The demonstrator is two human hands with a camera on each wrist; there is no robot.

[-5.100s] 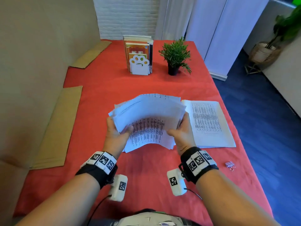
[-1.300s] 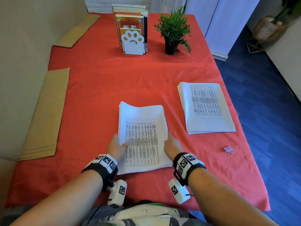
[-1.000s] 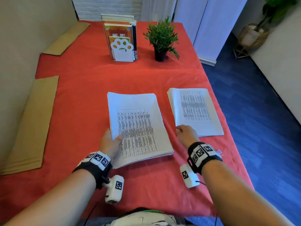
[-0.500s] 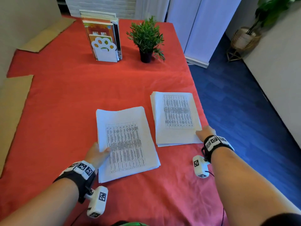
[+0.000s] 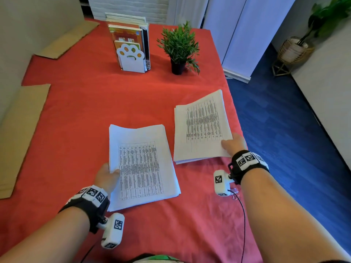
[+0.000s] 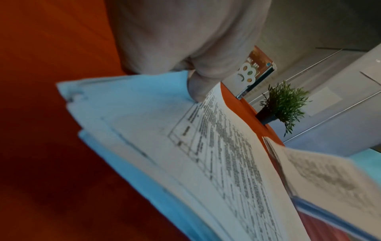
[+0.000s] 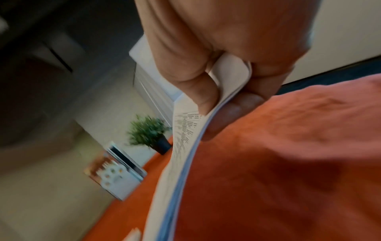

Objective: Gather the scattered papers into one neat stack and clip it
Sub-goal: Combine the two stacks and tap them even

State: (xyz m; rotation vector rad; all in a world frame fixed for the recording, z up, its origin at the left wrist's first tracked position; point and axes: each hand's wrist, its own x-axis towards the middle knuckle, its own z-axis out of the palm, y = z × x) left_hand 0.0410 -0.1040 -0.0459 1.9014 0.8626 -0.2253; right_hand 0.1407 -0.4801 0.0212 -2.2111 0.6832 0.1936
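Right wrist view alone shows fingers (image 7: 233,114) pinching the right stack (image 7: 185,146); left hand (image 5: 106,177) grips its stack (image 5: 142,168).

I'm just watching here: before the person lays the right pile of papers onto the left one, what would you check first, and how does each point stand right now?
1. Right hand grips the right pile: ok; thumb on top and fingers beneath its near corner in the right wrist view.
2. Left hand holds the left pile: ok, thumb on its left edge.
3. Left pile squared: not ok, edges look slightly fanned.
4. Cloth between the piles free of things: ok.
5. Binder clip within reach: ok; it lies partly hidden under the right wrist.
6. Every sheet of the right pile caught in the grip: cannot tell.
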